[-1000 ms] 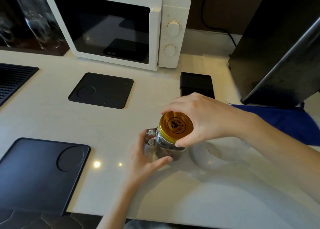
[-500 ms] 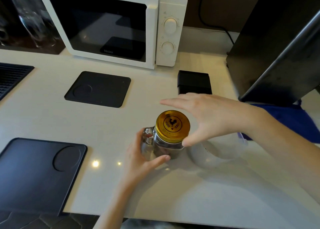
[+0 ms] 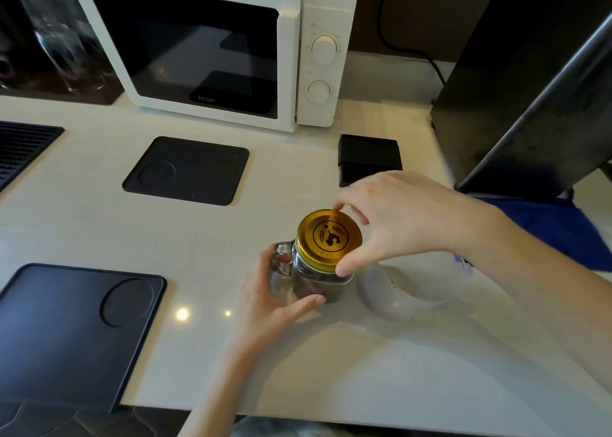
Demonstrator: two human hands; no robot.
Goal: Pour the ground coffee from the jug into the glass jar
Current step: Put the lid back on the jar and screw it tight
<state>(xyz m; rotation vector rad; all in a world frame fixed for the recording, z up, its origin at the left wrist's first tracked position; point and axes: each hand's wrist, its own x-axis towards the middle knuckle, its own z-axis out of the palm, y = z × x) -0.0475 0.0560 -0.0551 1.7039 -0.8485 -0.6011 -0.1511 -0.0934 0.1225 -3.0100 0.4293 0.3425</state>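
Two hands are engaged on one glass jar (image 3: 309, 279), which is stood upright on the white counter (image 3: 364, 363) near its front edge, well in front of the microwave (image 3: 212, 49). The left hand (image 3: 270, 299) is wrapped around the jar body on the handle side, with the thumb laid across the lower front of the glass; this hold is judged to brace the jar against turning. The right hand (image 3: 394, 219) is arched over the gold lid (image 3: 329, 239), with a fingertip at the far rim and the thumb pressed to the near rim, the remaining fingers being held narrow and curled; a twisting grip on the lid is indicated, although whether the lid is being tightened or loosened cannot be told. Dark material, taken to be ground coffee, is seen through the glass in the lower part of the jar; its exact level is hidden by the hand and by reflections. A pale translucent jug (image 3: 402, 291) is lain on its side just beside the jar, under the right forearm; no contents are visible in it. Since the jar is capped, pouring is judged to be either completed or not yet begun.
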